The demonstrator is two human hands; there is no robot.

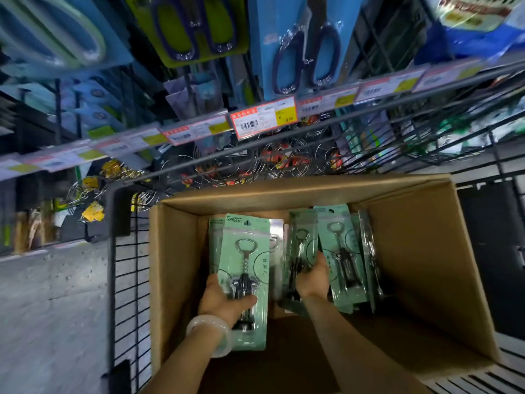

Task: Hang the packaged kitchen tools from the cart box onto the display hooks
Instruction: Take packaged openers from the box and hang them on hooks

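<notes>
Head view looks down into the cardboard box [176, 265] riding in a wire cart [125, 280], and both hands are in it. The left hand [224, 300] has its grip curled round the lower part of a green carded corkscrew pack [247, 268], thumb across the front. The right hand [314, 277] reaches among the leaning stack of corkscrew packs [343, 260] still in the box; its fingers are buried between the cards, so I cannot tell how that grip is set or whether it has one yet.

These packs look light but bottom-heavy to me: a stiff card with a clear blister and a metal tool inside. The plastic is probably slick, and the card could crease if squeezed at a corner. I would hold by the card edges beside the blister and leave the punched hole near the top free for the hook.

Beyond the cart stands the display: a rail of price tags [264, 120], scissors packs [304, 49] hanging above it, and wire racks [284, 163] bundled below. Grey speckled floor [51, 294] runs along the left.
</notes>
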